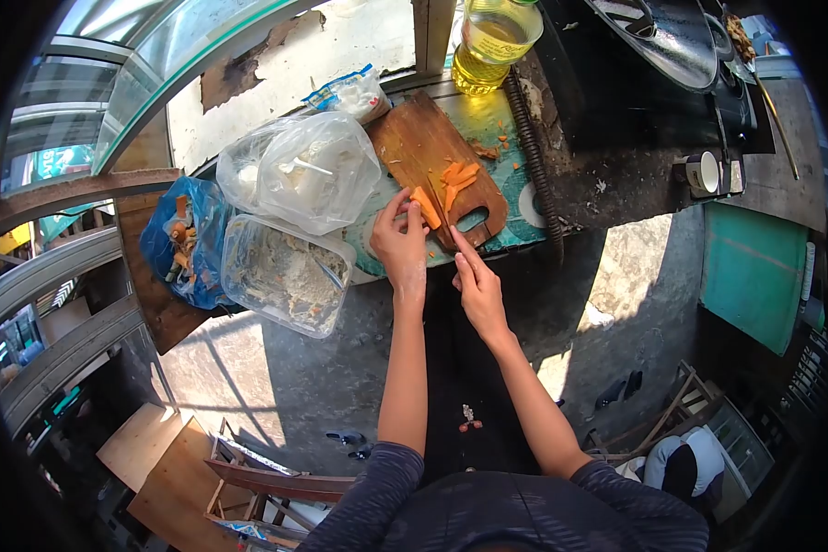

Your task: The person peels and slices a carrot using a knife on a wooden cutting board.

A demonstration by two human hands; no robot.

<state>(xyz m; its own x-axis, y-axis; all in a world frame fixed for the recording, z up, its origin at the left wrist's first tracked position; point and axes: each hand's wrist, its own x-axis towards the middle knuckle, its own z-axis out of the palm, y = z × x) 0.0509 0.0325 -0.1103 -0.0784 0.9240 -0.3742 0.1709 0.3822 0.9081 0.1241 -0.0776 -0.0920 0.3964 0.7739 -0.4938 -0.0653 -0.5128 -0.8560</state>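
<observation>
On the wooden cutting board [412, 132] lies a small pile of orange carrot pieces [460, 175]. My left hand [401, 241] pinches a carrot piece [425, 208] against the board near its handle hole. Just to the right, my right hand [477, 290] is closed on a knife, its index finger stretched along it. The thin blade [442, 204] stands nearly edge-on between the held carrot and the pile; the knife's handle is mostly hidden by the hand.
Left of the board are a plastic bag with white contents [308, 175], a floury plastic tub [290, 276] and a blue bag of peelings [186, 241]. Behind stands a jug of yellow oil [486, 55]. A white cup [702, 172] is at the right near a black stove [653, 101].
</observation>
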